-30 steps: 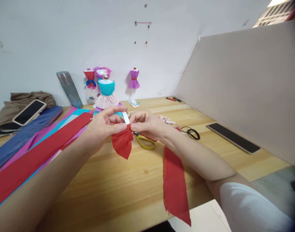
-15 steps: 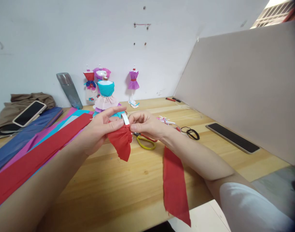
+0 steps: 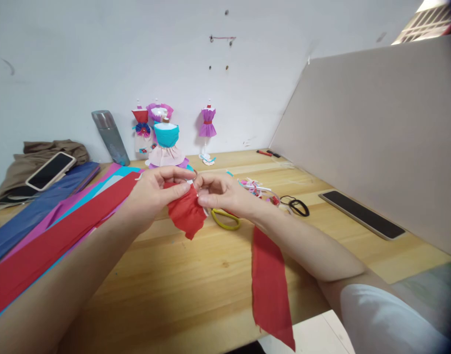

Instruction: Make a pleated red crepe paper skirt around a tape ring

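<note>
A small gathered piece of red crepe paper (image 3: 186, 211) hangs between my two hands above the table. My left hand (image 3: 161, 191) pinches its upper left edge between thumb and fingers. At the upper right edge, my right hand (image 3: 220, 191) has thumb and fingertips closed on the same red piece. A bit of white strip (image 3: 190, 182) shows at its top, mostly covered by fingers. Yellow-handled scissors (image 3: 225, 220) lie on the table just behind, partly hidden by the red piece and my right hand. A long red strip (image 3: 271, 290) lies below my right forearm, over the table's front edge.
Long coloured paper strips (image 3: 66, 231) lie at left, near a phone (image 3: 50, 170) and a leaning bottle (image 3: 110, 137). Small dressed mannequins (image 3: 166, 137) stand along the wall. Scraps (image 3: 255, 187), a black hair tie (image 3: 299, 206) and a dark flat device (image 3: 361, 214) lie at right.
The red piece has turned in my fingers, and its white strip, which stood up plainly before, is now mostly covered. The whole view has shifted slightly.
</note>
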Tool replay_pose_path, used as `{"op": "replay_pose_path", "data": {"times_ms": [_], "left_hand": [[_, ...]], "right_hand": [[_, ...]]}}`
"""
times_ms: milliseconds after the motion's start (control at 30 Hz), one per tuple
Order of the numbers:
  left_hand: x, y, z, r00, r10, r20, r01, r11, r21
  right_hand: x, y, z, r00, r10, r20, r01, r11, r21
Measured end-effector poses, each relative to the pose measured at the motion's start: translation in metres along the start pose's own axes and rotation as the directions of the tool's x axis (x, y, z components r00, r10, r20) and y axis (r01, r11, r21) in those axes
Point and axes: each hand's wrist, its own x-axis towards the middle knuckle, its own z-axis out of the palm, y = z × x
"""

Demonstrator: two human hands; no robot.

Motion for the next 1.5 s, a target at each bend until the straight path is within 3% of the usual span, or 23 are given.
{"op": "replay_pose_path", "data": {"times_ms": [167,300,367,467,567,667,867,1067,1267,1500], "left_hand": [[-0.002,0.006,-0.003,0.999,0.052,0.001,-0.052,0.998,0.017],[-0.006,0.012,-0.001,0.973,0.205,-0.101,-0.176,0.954,0.244],[-0.009,0.014,0.002,0.918,0.374,-0.132,-0.279,0.847,0.453],[-0.013,0.014,0.006,0.815,0.577,-0.052,-0.394,0.618,0.680],[-0.015,0.010,0.008,0.736,0.677,0.034,-0.438,0.437,0.786],[-0.016,0.005,0.011,0.694,0.715,0.088,-0.460,0.345,0.818],[-0.014,0.003,0.015,0.683,0.728,0.059,-0.474,0.380,0.794],[-0.013,0.005,0.015,0.679,0.730,0.078,-0.514,0.396,0.761],[-0.010,0.002,0.013,0.695,0.714,0.086,-0.531,0.429,0.730],[-0.008,-0.003,0.012,0.705,0.708,0.027,-0.483,0.452,0.750]], "right_hand": [[-0.001,0.003,0.006,0.999,-0.040,-0.020,0.041,0.998,0.041],[-0.002,0.003,0.008,0.979,-0.184,-0.087,0.163,0.965,-0.204],[-0.004,0.002,0.009,0.961,-0.256,-0.104,0.200,0.905,-0.375],[-0.007,0.000,0.011,0.944,-0.314,-0.105,0.222,0.835,-0.503],[-0.009,-0.001,0.012,0.932,-0.348,-0.103,0.230,0.786,-0.574],[-0.010,-0.002,0.013,0.920,-0.382,-0.083,0.237,0.714,-0.658],[-0.012,-0.005,0.014,0.901,-0.429,-0.064,0.227,0.592,-0.774],[-0.014,-0.007,0.017,0.898,-0.432,-0.085,0.209,0.589,-0.780],[-0.013,-0.006,0.016,0.909,-0.400,-0.118,0.181,0.633,-0.753],[-0.007,-0.002,0.014,0.936,-0.294,-0.193,0.130,0.800,-0.586]]}}
